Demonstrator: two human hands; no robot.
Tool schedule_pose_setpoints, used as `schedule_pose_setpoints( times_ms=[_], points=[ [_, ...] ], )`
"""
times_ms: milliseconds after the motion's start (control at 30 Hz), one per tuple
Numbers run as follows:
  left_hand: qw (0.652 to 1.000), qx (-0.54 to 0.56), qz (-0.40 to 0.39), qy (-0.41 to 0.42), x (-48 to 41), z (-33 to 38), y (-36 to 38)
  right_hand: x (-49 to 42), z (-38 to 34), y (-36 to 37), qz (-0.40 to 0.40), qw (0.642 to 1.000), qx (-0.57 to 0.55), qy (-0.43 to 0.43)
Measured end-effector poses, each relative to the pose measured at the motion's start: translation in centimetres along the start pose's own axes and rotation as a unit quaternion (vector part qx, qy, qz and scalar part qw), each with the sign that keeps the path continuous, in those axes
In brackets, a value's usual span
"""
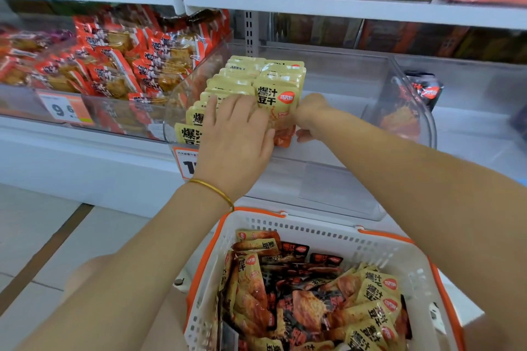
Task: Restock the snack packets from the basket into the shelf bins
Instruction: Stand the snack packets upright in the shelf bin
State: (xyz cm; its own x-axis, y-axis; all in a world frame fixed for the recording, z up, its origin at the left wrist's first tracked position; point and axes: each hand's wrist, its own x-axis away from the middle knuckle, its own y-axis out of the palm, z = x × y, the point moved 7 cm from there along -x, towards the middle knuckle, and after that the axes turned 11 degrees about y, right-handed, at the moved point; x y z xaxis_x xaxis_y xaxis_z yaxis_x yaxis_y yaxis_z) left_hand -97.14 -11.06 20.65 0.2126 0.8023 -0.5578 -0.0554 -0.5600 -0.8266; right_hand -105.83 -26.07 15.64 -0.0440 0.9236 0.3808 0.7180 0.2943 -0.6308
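While both arms reach into the clear plastic bin [342, 65] on the shelf, the left hand [236, 134] lies flat, fingers spread, on the glossy pale-yellow snack packets [248, 77] standing in two tight rows; it presses rather than grips. The right hand [309, 117] is curled against the front packet [278, 102] of the right row, thumb under its red lower edge; fingers are hidden behind the packet, so a full grasp cannot be confirmed. A thin gold bangle [214, 189] circles the left wrist.

Bin walls are transparent, rounded at the corners, reflective. The right half of this bin is bare. Left neighbour bin [119, 111] holds crinkly orange-red packets [114, 65], heaped loosely. A dark packet [425, 88] lies in the bin to the right. Orange price tags [67, 108] hang on the shelf lip.

Below, a white perforated basket [313, 231] with orange handles holds a loose pile of yellow and black packets [313, 293].
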Motion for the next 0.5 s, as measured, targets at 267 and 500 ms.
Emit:
schedule_pose_setpoints(
  times_ms=[267,500],
  points=[
    [0.986,0.079,0.113,0.097,6.3,6.3,-3.2,16.5,5.0,-4.2,0.007,0.939,-0.259,-0.228],
    [0.985,0.103,-0.091,0.108,11.6,7.2,5.6,14.4,19.0,11.1,-0.221,0.974,-0.05,0.0]
  ],
)
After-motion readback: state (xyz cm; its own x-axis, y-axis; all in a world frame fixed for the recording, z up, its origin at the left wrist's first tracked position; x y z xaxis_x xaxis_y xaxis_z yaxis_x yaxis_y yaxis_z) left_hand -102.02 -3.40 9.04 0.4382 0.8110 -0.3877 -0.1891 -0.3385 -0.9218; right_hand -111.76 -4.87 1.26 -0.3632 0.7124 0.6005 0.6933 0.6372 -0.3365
